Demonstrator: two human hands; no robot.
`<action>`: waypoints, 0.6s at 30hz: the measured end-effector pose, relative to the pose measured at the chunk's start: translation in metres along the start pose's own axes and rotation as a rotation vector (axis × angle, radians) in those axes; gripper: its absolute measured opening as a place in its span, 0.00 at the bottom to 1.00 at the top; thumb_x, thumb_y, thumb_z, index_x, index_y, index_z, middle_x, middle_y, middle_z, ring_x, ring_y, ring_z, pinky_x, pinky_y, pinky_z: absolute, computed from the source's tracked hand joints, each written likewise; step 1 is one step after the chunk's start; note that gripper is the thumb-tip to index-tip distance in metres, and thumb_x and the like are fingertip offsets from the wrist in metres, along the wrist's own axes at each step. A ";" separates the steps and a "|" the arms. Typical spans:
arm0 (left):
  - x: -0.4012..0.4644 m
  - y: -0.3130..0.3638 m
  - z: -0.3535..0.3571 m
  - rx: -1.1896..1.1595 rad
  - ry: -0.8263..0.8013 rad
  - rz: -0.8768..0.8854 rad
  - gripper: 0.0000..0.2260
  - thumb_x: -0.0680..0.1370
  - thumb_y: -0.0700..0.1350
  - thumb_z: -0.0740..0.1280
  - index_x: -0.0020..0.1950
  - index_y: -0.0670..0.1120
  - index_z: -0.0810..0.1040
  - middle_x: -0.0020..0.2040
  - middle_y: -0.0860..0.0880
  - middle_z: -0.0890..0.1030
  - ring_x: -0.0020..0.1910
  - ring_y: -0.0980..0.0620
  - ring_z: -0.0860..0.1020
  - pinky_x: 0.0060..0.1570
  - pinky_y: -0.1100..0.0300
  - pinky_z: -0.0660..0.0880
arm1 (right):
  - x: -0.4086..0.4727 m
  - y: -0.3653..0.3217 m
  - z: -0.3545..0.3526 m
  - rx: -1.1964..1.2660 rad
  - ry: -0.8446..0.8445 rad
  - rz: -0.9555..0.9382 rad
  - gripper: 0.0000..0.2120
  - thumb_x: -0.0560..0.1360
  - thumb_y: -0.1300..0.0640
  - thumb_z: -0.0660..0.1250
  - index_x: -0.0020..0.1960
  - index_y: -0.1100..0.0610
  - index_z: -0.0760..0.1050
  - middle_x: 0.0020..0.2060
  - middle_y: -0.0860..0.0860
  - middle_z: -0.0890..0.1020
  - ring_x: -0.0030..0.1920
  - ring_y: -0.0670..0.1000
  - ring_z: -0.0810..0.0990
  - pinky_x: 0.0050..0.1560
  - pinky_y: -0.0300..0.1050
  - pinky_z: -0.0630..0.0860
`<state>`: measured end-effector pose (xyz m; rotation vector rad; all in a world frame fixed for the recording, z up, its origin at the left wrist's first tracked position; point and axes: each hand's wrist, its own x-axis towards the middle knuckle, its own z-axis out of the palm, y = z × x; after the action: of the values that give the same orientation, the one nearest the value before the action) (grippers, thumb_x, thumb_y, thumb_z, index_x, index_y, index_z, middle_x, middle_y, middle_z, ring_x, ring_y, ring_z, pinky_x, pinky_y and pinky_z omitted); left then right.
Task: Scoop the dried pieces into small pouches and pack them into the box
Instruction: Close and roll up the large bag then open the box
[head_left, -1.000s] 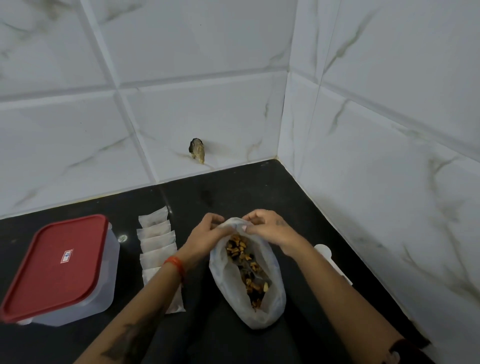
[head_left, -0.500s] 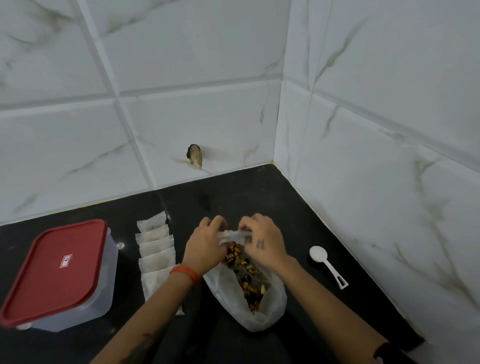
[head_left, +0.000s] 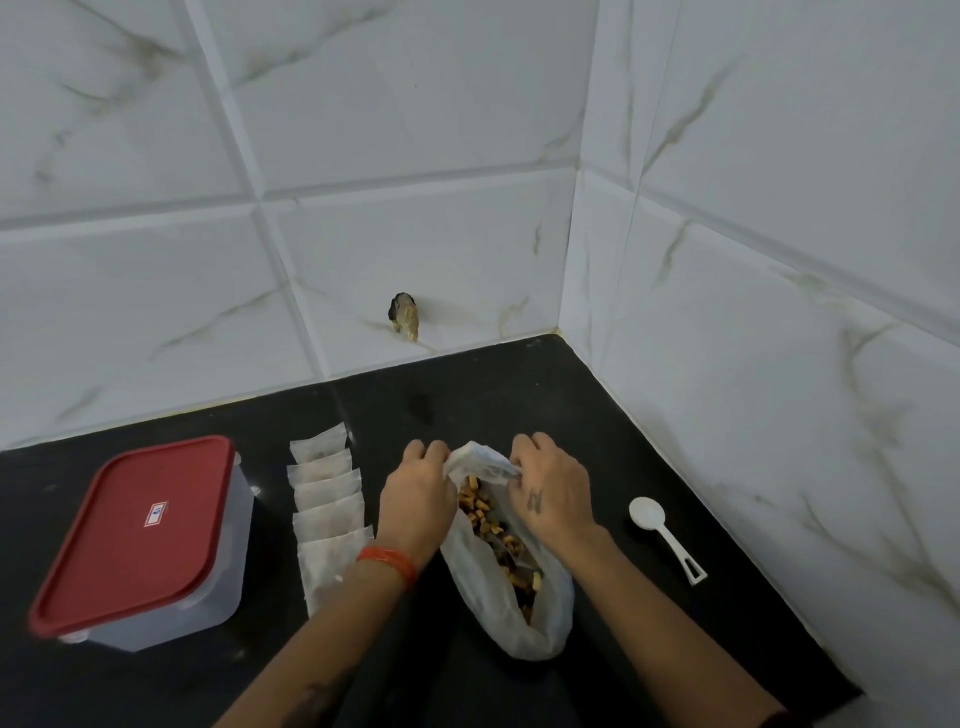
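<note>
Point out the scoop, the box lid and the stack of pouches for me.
white scoop (head_left: 648, 514), head view, on its round bowl.
red box lid (head_left: 140, 530), head view, near the lid's middle, by the label.
small pouches (head_left: 327, 512), head view, on the fourth pouch of the overlapping row.

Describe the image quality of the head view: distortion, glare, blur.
Head view: wide-angle bending curves the tile lines; soft, even light, with faint sheen on the black counter; the red-lidded box looks slightly smeared at its near corner; both hands and the bag are reasonably sharp.
</note>
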<state>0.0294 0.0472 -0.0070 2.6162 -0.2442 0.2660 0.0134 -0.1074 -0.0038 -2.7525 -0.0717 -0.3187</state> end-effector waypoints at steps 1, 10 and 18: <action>-0.001 -0.001 -0.001 -0.035 -0.032 -0.053 0.14 0.77 0.46 0.65 0.61 0.45 0.71 0.55 0.45 0.73 0.44 0.49 0.77 0.41 0.63 0.71 | -0.001 0.002 -0.001 0.035 -0.031 0.037 0.08 0.76 0.52 0.66 0.53 0.53 0.72 0.46 0.48 0.75 0.42 0.44 0.74 0.41 0.36 0.72; -0.038 -0.010 -0.039 -0.945 -0.748 -0.683 0.16 0.77 0.40 0.66 0.64 0.42 0.71 0.53 0.41 0.81 0.46 0.46 0.83 0.41 0.55 0.81 | -0.036 0.042 -0.033 0.902 -0.571 0.592 0.16 0.71 0.63 0.72 0.58 0.60 0.78 0.46 0.52 0.83 0.45 0.47 0.83 0.42 0.43 0.82; -0.050 0.009 -0.005 -0.182 -0.218 -0.282 0.10 0.74 0.51 0.68 0.47 0.47 0.71 0.42 0.51 0.79 0.39 0.54 0.79 0.40 0.57 0.80 | -0.047 0.000 -0.009 0.067 -0.145 0.228 0.08 0.74 0.52 0.68 0.49 0.51 0.69 0.44 0.47 0.75 0.43 0.46 0.77 0.44 0.40 0.77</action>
<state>-0.0216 0.0484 -0.0104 2.4580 0.0286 -0.1337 -0.0339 -0.1109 -0.0065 -2.6790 0.1892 -0.0545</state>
